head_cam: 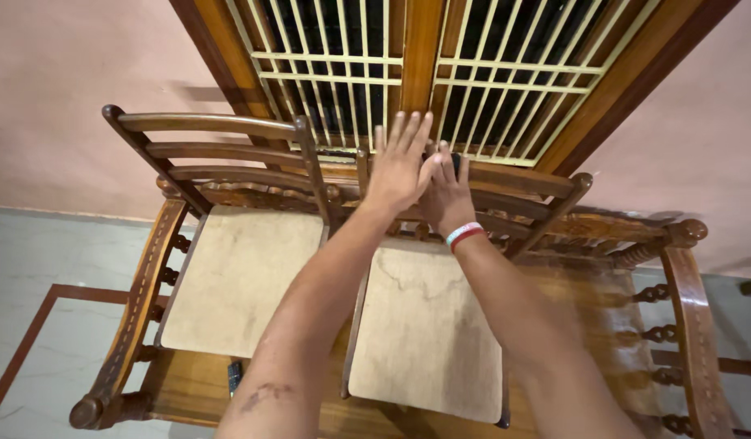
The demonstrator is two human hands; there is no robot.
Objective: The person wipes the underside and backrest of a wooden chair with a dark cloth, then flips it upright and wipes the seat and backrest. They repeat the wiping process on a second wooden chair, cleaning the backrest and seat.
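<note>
Left hand [400, 162] is held flat, fingers spread and extended, nothing gripped; its palm is pressed against the right hand's fingers. Right hand [446, 195] is wrapped around a small dark object [454, 165], mostly hidden by the fingers; its kind cannot be told. A red-and-white wristband [464, 235] is worn on the right wrist.

Both hands are raised over the backrest of the right chair [424, 325], just in front of the barred window [440, 73] in its wooden frame.

Two cushioned wooden chairs are seen side by side on a wide carved wooden bench [619, 309]; left chair [237, 276] is touching the right one. A small dark item [235, 376] is lying on the bench below the left chair's seat. No containers are in view.
</note>
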